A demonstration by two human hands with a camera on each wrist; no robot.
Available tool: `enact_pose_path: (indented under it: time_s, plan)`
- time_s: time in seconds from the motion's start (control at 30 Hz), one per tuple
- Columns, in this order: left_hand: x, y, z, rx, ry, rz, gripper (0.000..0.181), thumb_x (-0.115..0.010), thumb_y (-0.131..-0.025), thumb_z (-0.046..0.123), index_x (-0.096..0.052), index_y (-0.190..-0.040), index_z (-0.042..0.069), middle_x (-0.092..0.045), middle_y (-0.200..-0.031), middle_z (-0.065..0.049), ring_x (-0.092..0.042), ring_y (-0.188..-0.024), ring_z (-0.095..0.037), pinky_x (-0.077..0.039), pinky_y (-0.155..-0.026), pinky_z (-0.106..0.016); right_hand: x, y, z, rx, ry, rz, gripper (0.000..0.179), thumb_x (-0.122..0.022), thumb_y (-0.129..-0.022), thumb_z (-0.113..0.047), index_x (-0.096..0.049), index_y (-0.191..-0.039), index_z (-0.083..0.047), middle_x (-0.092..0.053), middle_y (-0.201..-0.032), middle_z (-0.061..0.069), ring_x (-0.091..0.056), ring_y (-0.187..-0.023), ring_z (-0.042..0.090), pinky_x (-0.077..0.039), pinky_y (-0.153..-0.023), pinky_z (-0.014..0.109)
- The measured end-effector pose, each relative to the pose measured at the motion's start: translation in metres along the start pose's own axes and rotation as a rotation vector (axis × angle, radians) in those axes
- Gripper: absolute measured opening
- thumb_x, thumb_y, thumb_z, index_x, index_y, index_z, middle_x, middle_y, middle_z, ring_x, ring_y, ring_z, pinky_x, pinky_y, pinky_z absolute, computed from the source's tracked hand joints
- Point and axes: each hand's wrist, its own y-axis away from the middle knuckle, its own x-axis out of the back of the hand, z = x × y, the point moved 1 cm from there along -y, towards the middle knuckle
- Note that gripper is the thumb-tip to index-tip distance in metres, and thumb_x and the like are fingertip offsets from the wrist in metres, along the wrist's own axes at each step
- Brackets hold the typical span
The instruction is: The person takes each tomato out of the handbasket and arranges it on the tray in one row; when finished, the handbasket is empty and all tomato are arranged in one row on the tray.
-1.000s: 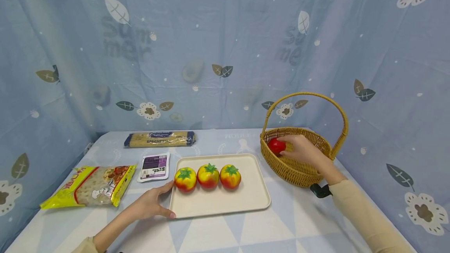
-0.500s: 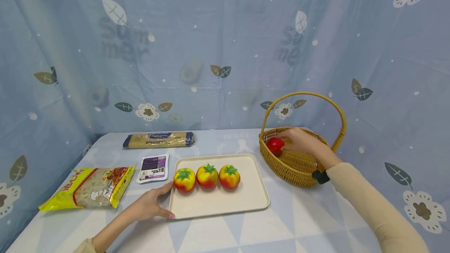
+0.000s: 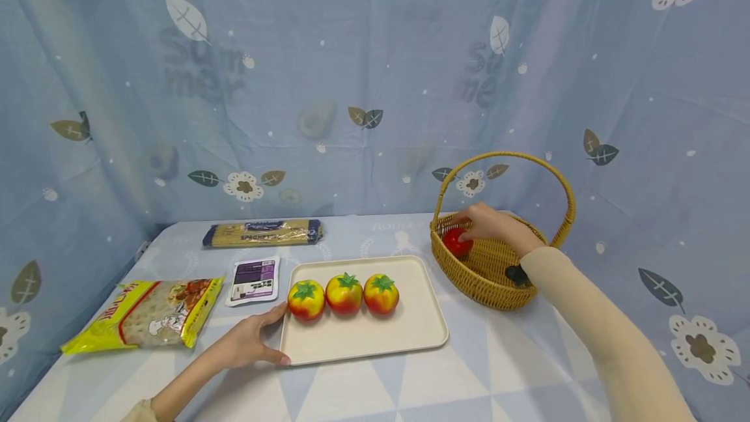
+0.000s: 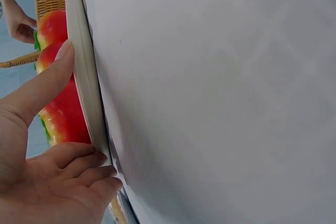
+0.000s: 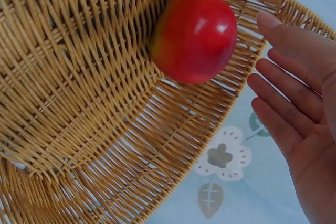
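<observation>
My left hand [image 3: 249, 338] lies against the left side of a cream tray [image 3: 413, 327], fingers spread and thumb at its front corner; the left wrist view shows the thumb [image 4: 50, 80] at the rim. On the tray stand three yellow-and-red toy tomatoes [image 3: 344, 294] in a row, green leaves up. My right hand [image 3: 492, 223] reaches over a wicker basket [image 3: 469, 279] with an arched handle. Close to its fingers, a red tomato-like fruit [image 5: 194, 38] sits in the basket against the wall. The right wrist view shows these fingers extended, apart from the fruit.
A spaghetti packet [image 3: 263, 233] lies at the back left. In front of it is a small white-and-purple sachet [image 3: 254, 281], and a yellow food bag [image 3: 149, 313] lies at far left. A blue patterned curtain [image 3: 351, 83] hangs behind the table.
My right hand has moved a little farther forward over the basket, its wrist now above the basket's interior. The fruit keeps its place there. My left hand and the tray have stayed put.
</observation>
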Motion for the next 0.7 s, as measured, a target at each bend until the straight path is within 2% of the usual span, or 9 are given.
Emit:
enact_pose_path:
  time_s: [0.13,0.33,0.57,0.7]
  plan:
    - [0.001,0.001,0.001,0.003,0.0,0.001,0.108,-0.09,-0.059,0.034,-0.036,-0.142,-0.011,-0.033,-0.147,-0.028,-0.027,-0.136,-0.048,-0.022,-0.11,-0.061,-0.004,-0.008,0.006,-0.024,-0.042,-0.017,0.042,-0.075,-0.085,-0.014,-0.064,-0.122,0.002,-0.065,-0.119,0.018,-0.06,-0.111,0.035,-0.053,-0.09,0.045]
    - [0.001,0.002,0.002,0.025,-0.011,0.004,0.108,-0.09,-0.059,0.034,-0.037,-0.142,-0.009,-0.033,-0.147,-0.027,-0.026,-0.136,-0.048,-0.022,-0.109,-0.062,-0.009,-0.016,0.012,-0.035,-0.05,-0.023,0.044,-0.077,-0.084,-0.02,-0.065,-0.122,-0.002,-0.067,-0.118,0.014,-0.061,-0.11,0.032,-0.054,-0.088,0.043]
    - [0.001,0.001,0.001,0.017,-0.008,-0.005,0.108,-0.09,-0.06,0.034,-0.036,-0.142,-0.01,-0.033,-0.147,-0.028,-0.027,-0.136,-0.048,-0.023,-0.109,-0.061,-0.016,-0.025,0.013,-0.004,-0.01,-0.028,0.045,-0.077,-0.084,-0.024,-0.066,-0.119,0.002,-0.067,-0.115,0.018,-0.063,-0.105,0.033,-0.056,-0.084,0.041]
    - [0.0,0.0,0.0,0.006,0.0,-0.012,0.107,-0.09,-0.061,0.034,-0.037,-0.142,-0.01,-0.033,-0.147,-0.028,-0.027,-0.136,-0.047,-0.023,-0.11,-0.061,-0.02,-0.027,0.01,-0.016,0.012,-0.032,0.046,-0.077,-0.084,-0.023,-0.065,-0.119,0.005,-0.067,-0.114,0.02,-0.063,-0.106,0.035,-0.056,-0.084,0.041]
